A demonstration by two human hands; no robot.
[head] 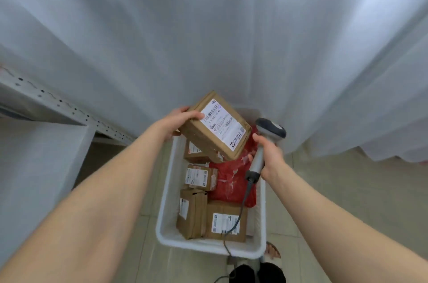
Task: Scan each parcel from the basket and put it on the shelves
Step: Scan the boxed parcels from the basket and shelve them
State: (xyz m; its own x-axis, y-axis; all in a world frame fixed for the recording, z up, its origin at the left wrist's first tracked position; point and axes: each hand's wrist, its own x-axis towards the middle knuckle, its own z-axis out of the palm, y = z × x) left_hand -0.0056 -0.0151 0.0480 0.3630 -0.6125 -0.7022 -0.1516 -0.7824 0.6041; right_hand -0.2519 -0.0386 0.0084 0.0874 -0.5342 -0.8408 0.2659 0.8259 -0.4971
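Observation:
My left hand [183,120] grips a brown cardboard parcel [203,141] by its left end and holds it tilted above the far end of the white basket [166,194], its white barcode label [222,126] facing up. My right hand [269,154] grips the handle of a grey barcode scanner [269,129], whose head sits just right of the parcel, pointing toward the label. Inside the basket lie several brown boxes [225,221] and a red plastic bag [231,180]. The scanner's cable [240,211] hangs over them.
A grey metal shelf unit [46,134] stands at the left, with a perforated upright [69,109]. A white curtain [208,27] hangs behind the basket. The floor is pale tile [335,190]. A sandalled foot [273,250] shows below the basket.

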